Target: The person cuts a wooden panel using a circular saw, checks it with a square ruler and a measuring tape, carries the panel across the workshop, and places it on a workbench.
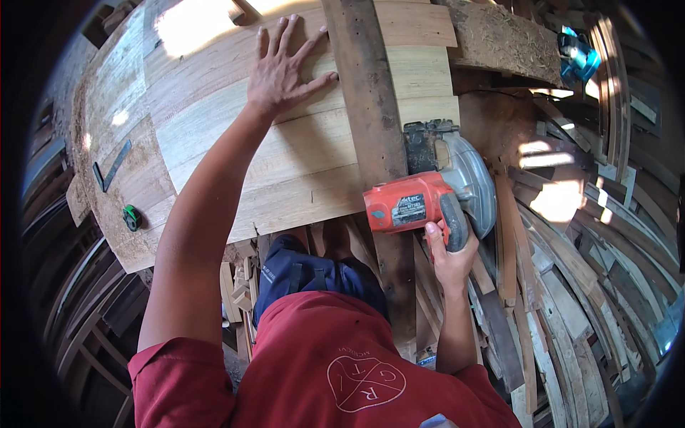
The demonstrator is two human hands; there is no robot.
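My left hand [282, 78] lies flat with fingers spread on a pale panel of joined boards [292, 171]. Its fingertips and thumb reach the left edge of a long dark plank [367, 93] laid across the panel. My right hand [453, 260] is wrapped round the rear handle of a red circular saw [408, 203] with a grey blade guard. The saw's dark base plate [421, 151] rests at the panel's near right edge, beside the plank's right side. The blade itself is hidden under the guard.
On the table's left [135, 171] lie a try square [112, 167] and a green tape measure [131, 217]. A teal power tool [578, 57] sits at the far right, by a board strewn with shavings [499, 43]. Stacked timber offcuts [564, 299] crowd the right side.
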